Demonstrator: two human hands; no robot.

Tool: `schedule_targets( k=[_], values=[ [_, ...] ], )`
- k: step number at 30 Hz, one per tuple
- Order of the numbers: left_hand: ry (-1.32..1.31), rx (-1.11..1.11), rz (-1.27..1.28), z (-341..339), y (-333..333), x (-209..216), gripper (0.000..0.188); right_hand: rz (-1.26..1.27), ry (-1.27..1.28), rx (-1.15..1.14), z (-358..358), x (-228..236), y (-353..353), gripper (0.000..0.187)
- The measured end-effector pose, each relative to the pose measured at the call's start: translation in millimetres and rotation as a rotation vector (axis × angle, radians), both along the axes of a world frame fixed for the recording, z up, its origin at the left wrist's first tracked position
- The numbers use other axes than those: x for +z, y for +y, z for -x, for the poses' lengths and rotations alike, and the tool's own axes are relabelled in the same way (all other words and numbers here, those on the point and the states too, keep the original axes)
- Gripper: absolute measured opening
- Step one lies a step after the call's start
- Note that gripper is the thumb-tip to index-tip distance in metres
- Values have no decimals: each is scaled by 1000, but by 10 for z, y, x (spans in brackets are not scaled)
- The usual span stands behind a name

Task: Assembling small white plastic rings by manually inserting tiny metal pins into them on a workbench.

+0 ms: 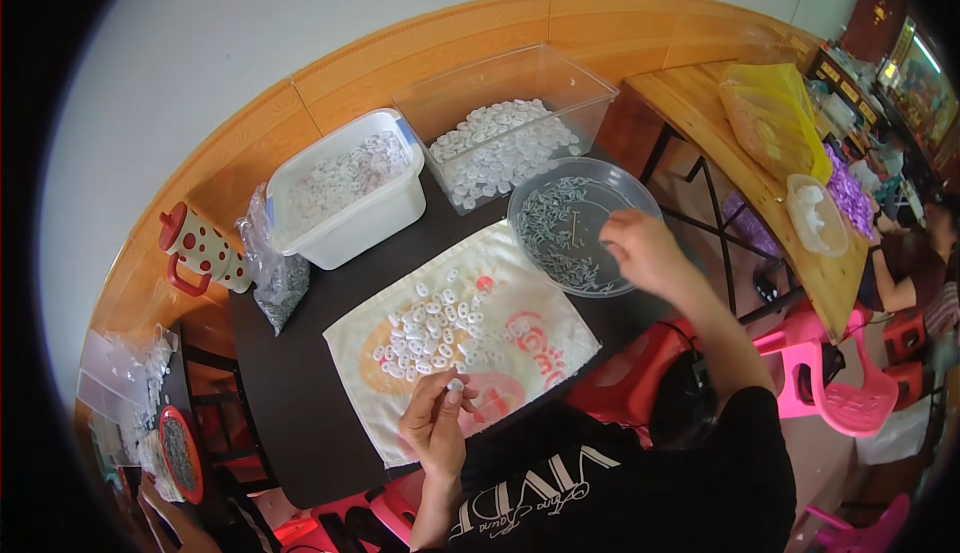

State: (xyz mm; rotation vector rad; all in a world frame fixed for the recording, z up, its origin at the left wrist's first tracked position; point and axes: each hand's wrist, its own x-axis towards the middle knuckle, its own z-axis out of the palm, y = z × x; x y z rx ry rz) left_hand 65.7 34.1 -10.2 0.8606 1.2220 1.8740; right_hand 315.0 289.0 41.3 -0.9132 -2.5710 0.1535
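My left hand (436,423) is closed in a pinch on a small white plastic piece (456,385) above the near edge of the cloth. My right hand (643,253) reaches over the right side of a round clear tub (640,193). Its fingers are pressed together, and anything between them is too small to make out. Many small grey screws (548,228) lie in that tub, along with a thin yellowish stick-like piece (574,229). On the pale printed cloth (360,328) spreads a loose pile of small white oval pieces with holes (425,333).
A white bin (355,223) and a clear box (590,103), both holding white pieces, stand behind the cloth. A plastic bag of grey bits (283,288) and a dotted tumbler (203,250) are left. Rightward, a wooden table (690,93) bears a yellow bag (770,113).
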Motion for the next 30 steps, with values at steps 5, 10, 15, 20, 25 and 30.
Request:
schedule_targets(
  k=[5, 10, 15, 20, 25, 30],
  values=[
    [351, 50, 94, -36, 64, 108, 21, 23, -289, 73, -168, -138, 309, 16],
    [434, 136, 234, 22, -33, 132, 11, -48, -406, 179, 5, -77, 258, 17],
    [1088, 222, 222, 142, -129, 210, 17, -50, -465, 208, 49, -74, 274, 13],
    [1119, 187, 267, 162, -128, 158, 22, 27, -537, 93, -1, -19, 222, 16],
    [1003, 283, 373, 179, -189, 126, 23, 74, -282, 164, -45, -41, 384, 10],
    [840, 256, 331, 189, -147, 155, 14, 50, -224, 237, -15, -30, 331, 8]
  ],
)
